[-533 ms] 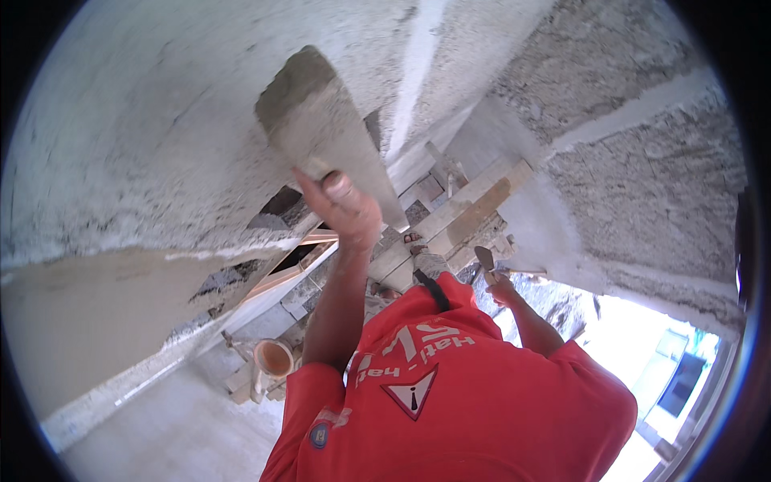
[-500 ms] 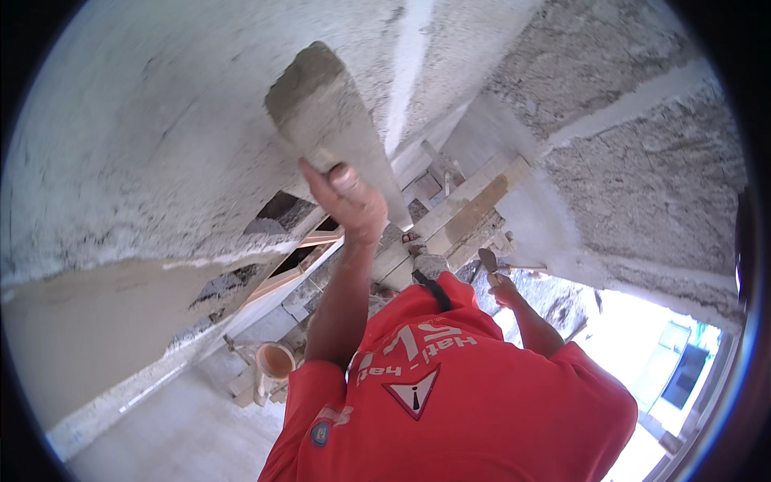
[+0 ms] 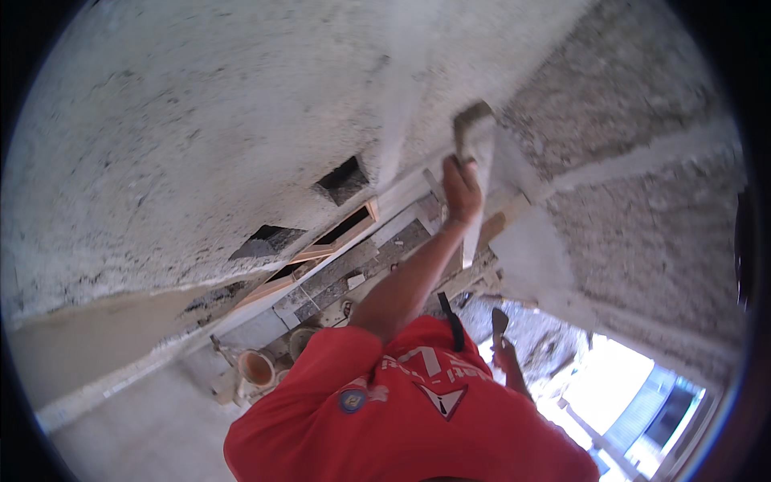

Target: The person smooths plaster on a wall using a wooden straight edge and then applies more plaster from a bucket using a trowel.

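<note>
Grey-white and narrow, turned almost edge-on to the camera: long flat board (image 3: 483, 146), toward 2 o'clock from the middle of the view. Held fast in left hand (image 3: 463, 193), with fingers curled closed on it. Lying against that hand's 3 o'clock side, with long axis running close to 12-to-6: upper end reaching past the fingers at 12 o'clock, lower end dropping away at 6. Far from right hand (image 3: 506, 353), low between 4 and 5 o'clock and closed around small trowel (image 3: 499, 321), with blade pointing to 12.

Set near the corner between pale, rough wall (image 3: 241, 120) at 10 o'clock and coarser, darker wall (image 3: 650, 217) at 3 o'clock; cannot tell whether touching either.

Straight-edged and slender from this angle, paler along the lower length, capped at the upper end by dark grey, damp-looking patch (image 3: 472, 116); too blurred for judging grain or thickness. Toward 9 o'clock, wooden frame (image 3: 357, 234); between 7 and 8, orange-brown bucket (image 3: 257, 368).
</note>
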`<state>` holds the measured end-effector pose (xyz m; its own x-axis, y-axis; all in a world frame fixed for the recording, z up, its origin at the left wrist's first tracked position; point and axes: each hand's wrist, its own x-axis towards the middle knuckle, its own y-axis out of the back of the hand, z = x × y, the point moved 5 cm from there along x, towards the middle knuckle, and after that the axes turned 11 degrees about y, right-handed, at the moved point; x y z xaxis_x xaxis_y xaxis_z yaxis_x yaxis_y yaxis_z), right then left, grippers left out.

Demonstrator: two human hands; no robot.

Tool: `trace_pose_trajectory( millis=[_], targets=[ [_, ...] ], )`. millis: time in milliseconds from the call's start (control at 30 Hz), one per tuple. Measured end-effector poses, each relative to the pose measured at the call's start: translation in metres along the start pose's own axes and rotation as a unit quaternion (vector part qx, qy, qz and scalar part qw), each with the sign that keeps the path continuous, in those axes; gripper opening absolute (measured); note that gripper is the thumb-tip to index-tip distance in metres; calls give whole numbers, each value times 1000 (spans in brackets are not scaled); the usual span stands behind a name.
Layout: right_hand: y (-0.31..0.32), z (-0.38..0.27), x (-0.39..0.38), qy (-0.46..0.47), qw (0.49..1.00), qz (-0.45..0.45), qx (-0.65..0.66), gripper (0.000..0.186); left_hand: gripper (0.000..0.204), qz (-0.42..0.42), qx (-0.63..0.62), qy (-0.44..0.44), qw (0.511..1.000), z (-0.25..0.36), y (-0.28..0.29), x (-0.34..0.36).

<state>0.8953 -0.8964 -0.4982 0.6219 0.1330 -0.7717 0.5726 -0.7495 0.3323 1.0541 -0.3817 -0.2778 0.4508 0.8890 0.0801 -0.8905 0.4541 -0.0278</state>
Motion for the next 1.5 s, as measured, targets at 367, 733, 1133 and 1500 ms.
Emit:
trace_pose_trajectory(
  millis=[367, 733, 1133, 1500],
  targets=[
    [27, -86, 30, 28, 997, -10, -76, 51, 28, -68, 24, 55, 996, -86, -45, 46],
    [-3, -232, 130, 69, 964, -122, -226, 38, 59, -45, 140, 224, 964, -105, -42, 111],
    [-71, -311, 147, 113, 911, -223, -329, 24, 72, 32, 187, 202, 961, -113, 7, 73],
    [-172, -348, 124, 151, 827, -291, -457, 16, 71, 85, 164, 470, 863, -227, 315, -117]
  ],
)
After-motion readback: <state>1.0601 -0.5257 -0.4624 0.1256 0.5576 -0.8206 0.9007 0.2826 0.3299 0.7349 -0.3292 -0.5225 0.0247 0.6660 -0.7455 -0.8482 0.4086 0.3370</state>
